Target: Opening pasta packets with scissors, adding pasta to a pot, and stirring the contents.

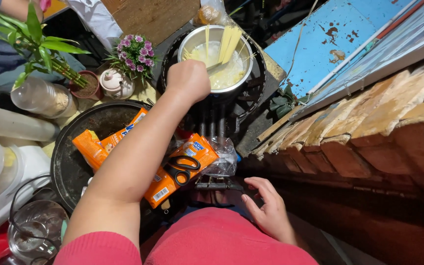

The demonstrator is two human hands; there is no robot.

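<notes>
**Stock on hand: pot, pasta, packets**

Item one: my left hand is closing in a fist on a utensil handle at the near rim of the steel pot; the handle itself is hidden inside my grip, so I cannot tell what kind it is. The pot is sitting on a dark burner, and pale yellow spaghetti sticks are standing up out of the cloudy water, leaning toward the far rim.

Item two: my right hand is resting low by my red-clad knee, fingers loosely spread and holding nothing, just beside a small dark metal part below the burner.

Item three: orange noodle packets are lying across a round black pan under my left forearm, and black-handled scissors are lying on top of one packet. A crumpled clear wrapper is touching the packets on the right.

Item four (background stock): a small pot of purple flowers, a white ceramic jar, a leafy green plant and clear plastic bottles are standing at the far left. A glass jug is sitting near my left elbow.
</notes>
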